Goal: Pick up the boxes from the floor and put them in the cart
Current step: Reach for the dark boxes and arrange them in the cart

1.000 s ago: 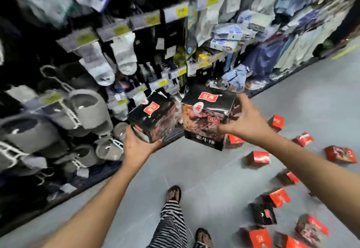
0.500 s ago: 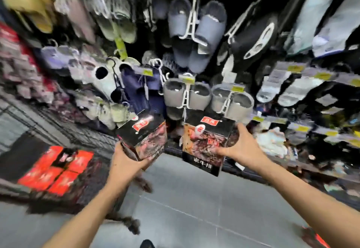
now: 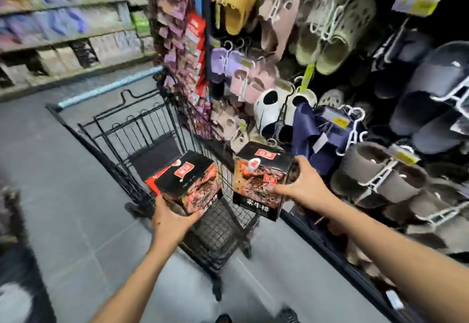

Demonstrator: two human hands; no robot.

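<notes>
**Two boxes carried to the cart, not yet released**

Item 1. Left hand (image 3: 175,221): grip closed from below on a black box (image 3: 189,181) with a red label, tilted, held over the near end of the cart.

Item 2. Right hand (image 3: 303,188): grip closed on the side of a second black box (image 3: 258,180), upright, held just beside the cart's right wall and in front of the slipper rack. The two boxes sit near each other, not touching.

Item 3. Cart (image 3: 142,129): black wire basket with a blue handle (image 3: 109,89), standing on the grey floor (image 3: 76,208). A red-topped box (image 3: 152,180) shows in the basket behind the left box; how many lie there cannot be told.

Item 4. Surroundings: hanging slippers (image 3: 406,109) to the right, stocked shelves (image 3: 63,30) across the aisle.

Change noted: a second ago the view faced the floor with red boxes strewn about; half a second ago it swept along the rack with the cart at the left edge. Now the cart sits directly under the hands, the same two boxes held as before.

Meaning, as judged: the carrying is nearly done; lowering both boxes into the basket is what remains for this pair. The right box looks to need shifting leftward over the rim first.
</notes>
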